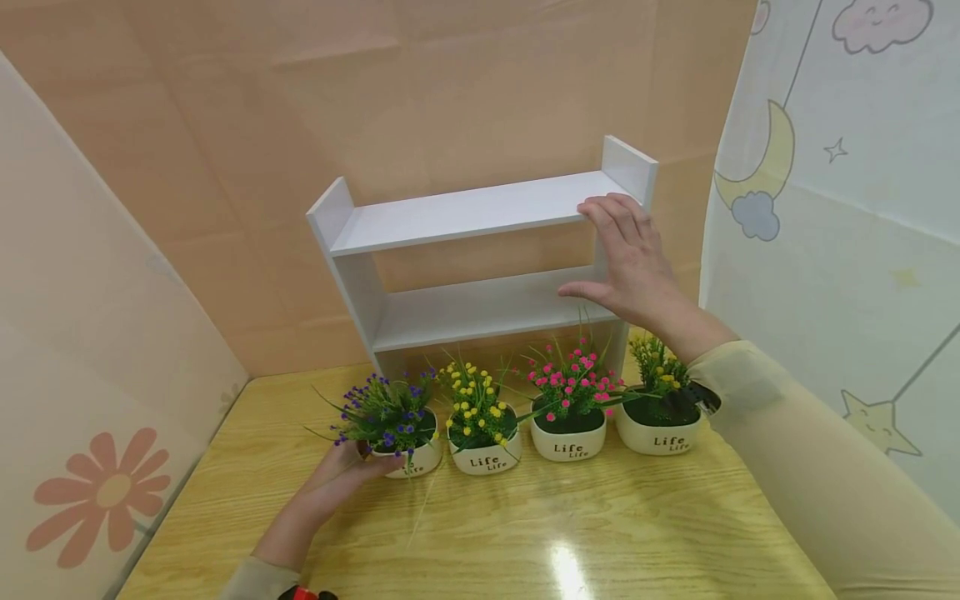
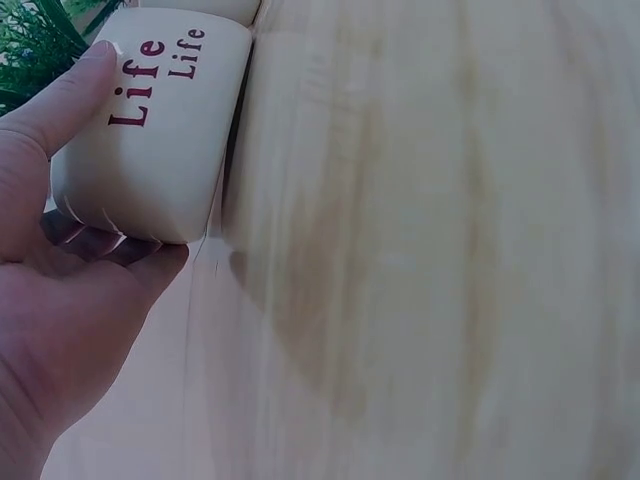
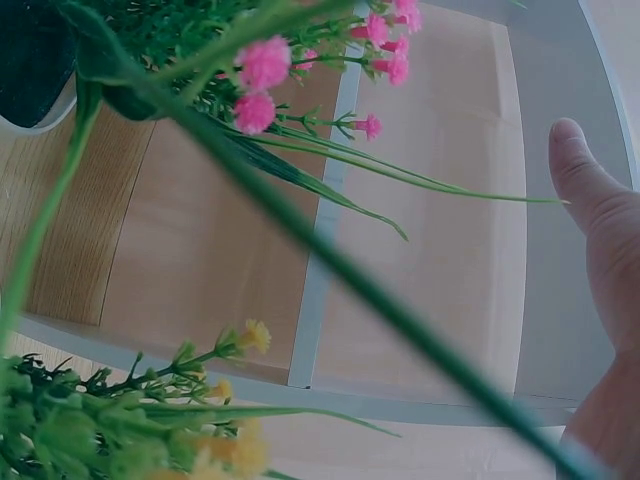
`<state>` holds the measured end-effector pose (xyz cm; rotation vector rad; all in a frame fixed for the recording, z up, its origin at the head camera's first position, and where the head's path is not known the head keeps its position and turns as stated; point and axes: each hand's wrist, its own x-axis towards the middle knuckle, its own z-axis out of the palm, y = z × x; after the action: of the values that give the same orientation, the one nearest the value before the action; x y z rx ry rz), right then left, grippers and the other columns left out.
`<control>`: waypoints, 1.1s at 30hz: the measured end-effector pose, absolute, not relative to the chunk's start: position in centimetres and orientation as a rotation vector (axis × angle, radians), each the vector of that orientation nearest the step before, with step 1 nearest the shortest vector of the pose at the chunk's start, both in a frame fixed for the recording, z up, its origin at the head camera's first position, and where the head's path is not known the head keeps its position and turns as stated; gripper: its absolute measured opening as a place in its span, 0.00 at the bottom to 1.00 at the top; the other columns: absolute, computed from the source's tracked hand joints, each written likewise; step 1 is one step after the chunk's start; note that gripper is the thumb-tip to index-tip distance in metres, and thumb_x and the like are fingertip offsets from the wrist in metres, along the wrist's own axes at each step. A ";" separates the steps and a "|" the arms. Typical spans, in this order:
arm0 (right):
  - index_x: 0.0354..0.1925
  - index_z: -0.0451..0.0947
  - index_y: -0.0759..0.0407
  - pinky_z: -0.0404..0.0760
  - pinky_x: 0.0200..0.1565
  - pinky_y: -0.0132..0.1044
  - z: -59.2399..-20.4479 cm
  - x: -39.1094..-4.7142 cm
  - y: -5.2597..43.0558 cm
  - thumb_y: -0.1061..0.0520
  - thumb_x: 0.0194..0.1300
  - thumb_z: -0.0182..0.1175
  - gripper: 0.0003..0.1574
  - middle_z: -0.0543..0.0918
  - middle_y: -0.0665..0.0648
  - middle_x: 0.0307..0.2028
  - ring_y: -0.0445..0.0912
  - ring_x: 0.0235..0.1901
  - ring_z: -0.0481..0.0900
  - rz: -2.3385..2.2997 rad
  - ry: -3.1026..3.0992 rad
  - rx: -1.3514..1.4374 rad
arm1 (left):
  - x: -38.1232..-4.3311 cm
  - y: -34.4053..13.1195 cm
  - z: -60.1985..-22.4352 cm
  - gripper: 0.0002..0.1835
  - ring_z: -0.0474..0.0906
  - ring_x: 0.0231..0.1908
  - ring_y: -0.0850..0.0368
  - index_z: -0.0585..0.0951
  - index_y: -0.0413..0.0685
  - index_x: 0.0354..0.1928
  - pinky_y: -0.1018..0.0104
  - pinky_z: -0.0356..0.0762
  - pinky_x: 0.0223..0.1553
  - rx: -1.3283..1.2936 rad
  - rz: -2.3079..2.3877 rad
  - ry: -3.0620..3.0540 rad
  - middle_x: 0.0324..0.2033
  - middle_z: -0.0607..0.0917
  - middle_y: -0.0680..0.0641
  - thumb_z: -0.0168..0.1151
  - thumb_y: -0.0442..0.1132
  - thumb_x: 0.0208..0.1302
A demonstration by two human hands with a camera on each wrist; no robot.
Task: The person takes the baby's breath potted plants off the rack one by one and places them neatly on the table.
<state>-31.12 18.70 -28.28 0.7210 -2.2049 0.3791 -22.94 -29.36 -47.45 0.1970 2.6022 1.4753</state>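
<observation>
My left hand grips the leftmost cream flowerpot by its left side. In the left wrist view the thumb lies across its "Life" front, the fingers at the side. Purple flowers stand in this pot. At the right end of the white shelf unit, my right hand rests its fingers at the upper board's front edge. Its thumb extends straight, apart from the fingers. The shelf stands upright behind the pots; its lower part is partly hidden.
In a row to the right stand a pot with yellow flowers, one with pink flowers and another yellow-flowered pot. All are on the wooden table. Cloth walls enclose the back and sides.
</observation>
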 end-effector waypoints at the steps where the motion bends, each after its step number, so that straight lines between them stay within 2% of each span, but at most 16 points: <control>1: 0.82 0.58 0.62 0.47 0.82 0.60 -28.3 -31.1 18.7 0.44 0.52 0.90 0.73 0.60 0.66 0.79 0.63 0.82 0.48 0.378 -2.205 0.722 | -22.9 -29.4 -47.5 0.35 0.76 0.43 0.50 0.78 0.47 0.65 0.58 0.79 0.45 0.198 1.480 2.602 0.43 0.80 0.45 0.82 0.55 0.65; 4: 0.82 0.58 0.62 0.47 0.82 0.60 -28.2 -31.1 18.7 0.44 0.52 0.90 0.73 0.60 0.66 0.79 0.63 0.82 0.48 0.378 -2.206 0.722 | -22.9 -29.4 -47.5 0.34 0.75 0.43 0.51 0.79 0.45 0.63 0.59 0.79 0.45 0.181 1.470 2.609 0.43 0.80 0.46 0.82 0.56 0.64; 8: 0.82 0.57 0.62 0.48 0.81 0.60 -28.2 -31.2 18.8 0.44 0.51 0.90 0.74 0.60 0.66 0.79 0.63 0.82 0.48 0.379 -2.210 0.713 | -23.0 -29.6 -47.5 0.28 0.70 0.38 0.52 0.78 0.44 0.46 0.62 0.72 0.37 0.140 1.423 2.621 0.36 0.72 0.49 0.81 0.58 0.64; 12: 0.82 0.57 0.62 0.47 0.82 0.60 -28.3 -31.3 18.9 0.44 0.51 0.90 0.74 0.60 0.66 0.80 0.64 0.82 0.48 0.376 -2.213 0.711 | -23.0 -29.6 -47.5 0.29 0.69 0.38 0.52 0.78 0.43 0.45 0.62 0.72 0.37 0.145 1.400 2.627 0.36 0.71 0.49 0.81 0.59 0.65; 15: 0.82 0.57 0.63 0.46 0.82 0.60 -28.3 -31.3 18.9 0.44 0.52 0.90 0.74 0.60 0.66 0.80 0.63 0.82 0.48 0.375 -2.215 0.712 | -22.9 -29.6 -47.4 0.33 0.73 0.43 0.51 0.79 0.41 0.55 0.60 0.76 0.44 0.163 1.384 2.636 0.40 0.75 0.48 0.80 0.60 0.66; 16: 0.82 0.57 0.62 0.47 0.82 0.60 -28.3 -31.4 18.9 0.44 0.52 0.90 0.74 0.60 0.66 0.80 0.63 0.82 0.48 0.376 -2.215 0.712 | -22.9 -29.7 -47.4 0.33 0.73 0.43 0.51 0.80 0.40 0.55 0.59 0.76 0.45 0.158 1.371 2.645 0.40 0.75 0.48 0.79 0.61 0.66; 20: 0.82 0.58 0.62 0.47 0.81 0.61 -28.3 -31.4 18.9 0.44 0.51 0.90 0.74 0.60 0.66 0.80 0.63 0.83 0.48 0.378 -2.220 0.709 | -22.8 -29.8 -47.5 0.40 0.79 0.51 0.51 0.77 0.43 0.69 0.55 0.78 0.56 0.168 1.363 2.655 0.48 0.83 0.48 0.79 0.62 0.66; 23: 0.82 0.58 0.62 0.49 0.81 0.63 -28.3 -31.5 18.8 0.44 0.51 0.90 0.74 0.59 0.66 0.80 0.63 0.83 0.47 0.385 -2.224 0.704 | -22.8 -29.9 -47.5 0.41 0.81 0.52 0.52 0.77 0.44 0.70 0.54 0.78 0.58 0.165 1.362 2.651 0.49 0.84 0.48 0.79 0.62 0.66; 26: 0.82 0.58 0.61 0.50 0.80 0.64 -28.3 -31.5 18.8 0.44 0.51 0.91 0.74 0.60 0.66 0.80 0.62 0.83 0.47 0.392 -2.224 0.702 | -22.8 -30.0 -47.5 0.39 0.81 0.50 0.51 0.78 0.44 0.67 0.54 0.79 0.56 0.163 1.362 2.644 0.48 0.83 0.47 0.79 0.62 0.66; 33: 0.82 0.58 0.62 0.49 0.81 0.62 -28.3 -31.6 18.8 0.44 0.51 0.90 0.74 0.60 0.66 0.80 0.63 0.83 0.47 0.389 -2.225 0.709 | -22.7 -29.9 -47.4 0.45 0.79 0.65 0.45 0.71 0.49 0.79 0.42 0.77 0.68 0.238 1.419 2.614 0.64 0.84 0.44 0.79 0.59 0.67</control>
<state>-31.59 18.79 -28.31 0.7091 -2.2251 0.3889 -22.71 -29.93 -47.39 0.2383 2.6138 1.4185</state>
